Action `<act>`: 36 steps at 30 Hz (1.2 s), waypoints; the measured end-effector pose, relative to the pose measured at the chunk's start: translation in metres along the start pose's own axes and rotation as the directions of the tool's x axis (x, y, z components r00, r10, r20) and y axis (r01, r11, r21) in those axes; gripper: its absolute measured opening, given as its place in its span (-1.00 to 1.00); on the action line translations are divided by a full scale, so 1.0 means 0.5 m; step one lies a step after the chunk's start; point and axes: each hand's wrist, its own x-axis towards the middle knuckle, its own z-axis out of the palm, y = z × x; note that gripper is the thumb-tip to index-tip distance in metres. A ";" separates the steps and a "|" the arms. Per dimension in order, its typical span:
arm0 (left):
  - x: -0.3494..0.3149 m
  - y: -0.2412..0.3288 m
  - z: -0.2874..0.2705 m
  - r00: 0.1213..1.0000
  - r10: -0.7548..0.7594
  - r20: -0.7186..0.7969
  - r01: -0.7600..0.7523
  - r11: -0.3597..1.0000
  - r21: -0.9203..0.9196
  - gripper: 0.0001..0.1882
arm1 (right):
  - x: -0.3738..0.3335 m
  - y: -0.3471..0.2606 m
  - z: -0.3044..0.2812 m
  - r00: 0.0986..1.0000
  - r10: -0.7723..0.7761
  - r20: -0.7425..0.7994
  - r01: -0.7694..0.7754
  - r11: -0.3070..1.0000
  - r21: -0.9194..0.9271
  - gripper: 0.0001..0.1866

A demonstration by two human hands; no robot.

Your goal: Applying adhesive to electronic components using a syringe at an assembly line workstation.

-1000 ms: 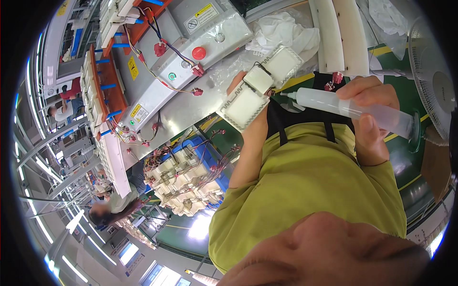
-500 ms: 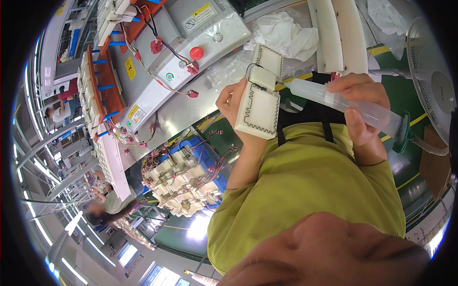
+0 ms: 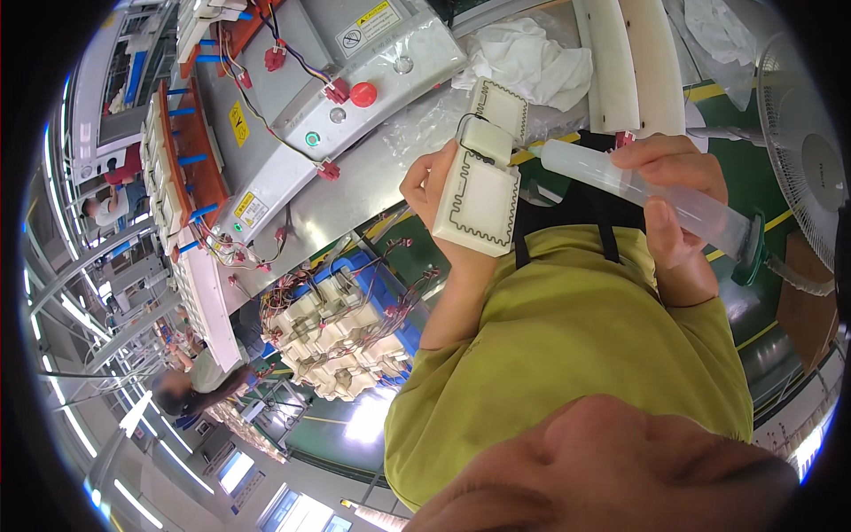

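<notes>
left hand (image 3: 431,183): curled, gripping white jointed part (image 3: 483,199) | right hand (image 3: 681,191): half-curled, gripping translucent syringe (image 3: 587,166)

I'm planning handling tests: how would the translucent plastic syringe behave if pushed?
The translucent plastic syringe would probably roll, given its round barrel, though the wider green end cap might hinder that. It looks stiff, with straight sides.

Syringe (image 3: 625,182) right of casing (image 3: 487,191), machine (image 3: 306,97) left (fan (image 3: 811,168) farthest right)

A fan (image 3: 811,168) stands near brown cardboard (image 3: 805,301), and crumpled white material (image 3: 534,66) lies near a grey machine (image 3: 282,173).
</notes>
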 end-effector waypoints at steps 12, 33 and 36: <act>-0.004 -0.012 0.009 0.982 -0.176 0.070 0.188 0.948 -0.258 -0.49 | -0.008 0.012 -0.004 0.997 0.044 -0.064 -0.036 0.992 0.117 -0.79; -0.013 -0.037 0.023 0.993 -0.097 0.070 0.115 0.939 -0.325 -0.53 | 0.011 -0.010 0.017 0.990 -0.086 0.115 0.088 0.996 -0.007 -0.80; -0.013 -0.038 0.020 0.993 -0.103 0.064 0.117 0.949 -0.293 -0.52 | 0.006 -0.010 0.011 0.989 -0.085 0.120 0.084 0.996 0.007 -0.80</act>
